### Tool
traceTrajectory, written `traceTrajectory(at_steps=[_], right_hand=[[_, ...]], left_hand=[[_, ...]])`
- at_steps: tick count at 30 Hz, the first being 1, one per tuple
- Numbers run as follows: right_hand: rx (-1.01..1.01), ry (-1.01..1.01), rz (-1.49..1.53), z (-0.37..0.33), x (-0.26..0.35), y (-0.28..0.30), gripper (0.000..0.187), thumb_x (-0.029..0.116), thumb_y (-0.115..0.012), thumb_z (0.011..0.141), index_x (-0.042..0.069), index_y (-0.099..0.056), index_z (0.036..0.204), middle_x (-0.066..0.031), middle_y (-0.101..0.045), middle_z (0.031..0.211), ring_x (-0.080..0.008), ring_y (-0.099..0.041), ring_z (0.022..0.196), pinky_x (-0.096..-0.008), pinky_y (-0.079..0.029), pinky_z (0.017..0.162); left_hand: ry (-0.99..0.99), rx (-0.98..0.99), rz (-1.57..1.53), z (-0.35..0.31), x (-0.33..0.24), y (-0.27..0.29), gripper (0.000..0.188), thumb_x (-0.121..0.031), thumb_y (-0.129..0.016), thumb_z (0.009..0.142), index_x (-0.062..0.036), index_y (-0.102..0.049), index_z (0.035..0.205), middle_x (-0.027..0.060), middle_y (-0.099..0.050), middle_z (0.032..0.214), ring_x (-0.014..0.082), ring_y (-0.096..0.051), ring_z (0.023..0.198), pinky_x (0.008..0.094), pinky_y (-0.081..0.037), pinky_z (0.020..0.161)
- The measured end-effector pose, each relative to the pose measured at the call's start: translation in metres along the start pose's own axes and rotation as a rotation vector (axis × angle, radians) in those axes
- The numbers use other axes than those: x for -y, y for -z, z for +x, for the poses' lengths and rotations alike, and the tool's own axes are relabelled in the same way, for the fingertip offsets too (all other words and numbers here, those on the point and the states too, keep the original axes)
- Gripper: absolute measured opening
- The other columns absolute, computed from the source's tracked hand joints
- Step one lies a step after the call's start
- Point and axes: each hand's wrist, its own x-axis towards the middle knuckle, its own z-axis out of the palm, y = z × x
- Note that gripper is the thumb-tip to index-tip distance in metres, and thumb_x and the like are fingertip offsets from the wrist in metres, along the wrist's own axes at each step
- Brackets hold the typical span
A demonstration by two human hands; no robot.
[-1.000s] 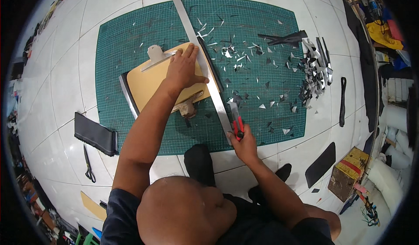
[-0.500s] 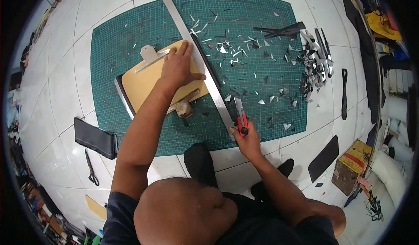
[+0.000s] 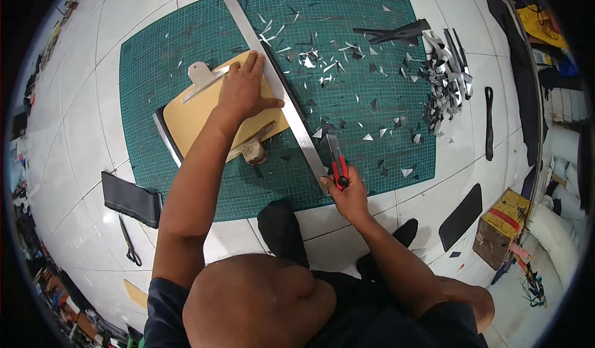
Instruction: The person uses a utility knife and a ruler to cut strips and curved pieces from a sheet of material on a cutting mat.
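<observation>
My left hand (image 3: 243, 91) lies with spread fingers on a tan board template (image 3: 197, 114), its fingertips and thumb at the edge of a long steel ruler (image 3: 291, 115). Dark material with a silvery edge (image 3: 168, 136) shows beneath the template. Two metal clips grip the template: a pale one (image 3: 201, 76) on its far side and a worn one (image 3: 255, 149) on its near side. Closed around a red utility knife (image 3: 340, 171), my right hand (image 3: 351, 197) is at the ruler's near end, thumb against it. The knife's blade points away from me, just right of the ruler.
Black and silver offcuts (image 3: 308, 61) litter the green cutting mat (image 3: 149, 63), with a heap of strips (image 3: 447, 78) at its right edge. Scissors (image 3: 129, 242) and a folded black piece (image 3: 130, 198) lie left on the tiles; a black panel (image 3: 461, 218) and yellow-brown box (image 3: 502, 227) lie right.
The whole view has shifted a little, so the mat sits slightly higher and further left. Both hands keep nearly the same places on the template, ruler and knife.
</observation>
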Motion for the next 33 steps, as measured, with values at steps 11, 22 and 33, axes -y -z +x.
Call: traceTrajectory(at_steps=[11, 22, 33], right_hand=[[0.07, -0.032, 0.021, -0.001, 0.006, 0.005, 0.04, 0.031, -0.078, 0.083, 0.005, -0.056, 0.105, -0.0087, -0.071, 0.089, -0.0207, -0.069, 0.083, -0.0359, -0.052, 0.075], [0.043, -0.029, 0.054, 0.001, 0.003, 0.004, 0.039, 0.029, -0.077, 0.084, 0.005, -0.056, 0.105, -0.0082, -0.069, 0.087, -0.0209, -0.068, 0.081, -0.0364, -0.051, 0.074], [0.046, -0.009, 0.07, 0.004, -0.005, 0.003, 0.039, 0.031, -0.076, 0.084, 0.005, -0.056, 0.104, -0.0103, -0.069, 0.086, -0.0227, -0.069, 0.078, -0.0372, -0.052, 0.071]], left_hand=[[-0.024, 0.082, 0.048, 0.001, -0.003, 0.008, 0.124, -0.058, -0.086, 0.054, 0.0018, -0.031, 0.148, 0.0201, -0.031, 0.154, 0.0461, -0.037, 0.133, 0.0445, -0.034, 0.113], [-0.001, 0.086, 0.046, -0.001, -0.005, 0.003, 0.132, -0.061, -0.086, 0.05, 0.0019, -0.027, 0.149, 0.0185, -0.027, 0.156, 0.0466, -0.033, 0.137, 0.0503, -0.032, 0.113], [0.027, 0.108, 0.107, -0.002, -0.01, 0.003, 0.133, -0.065, -0.083, 0.052, 0.0045, -0.024, 0.149, 0.0205, -0.026, 0.156, 0.0466, -0.032, 0.137, 0.0462, -0.027, 0.116]])
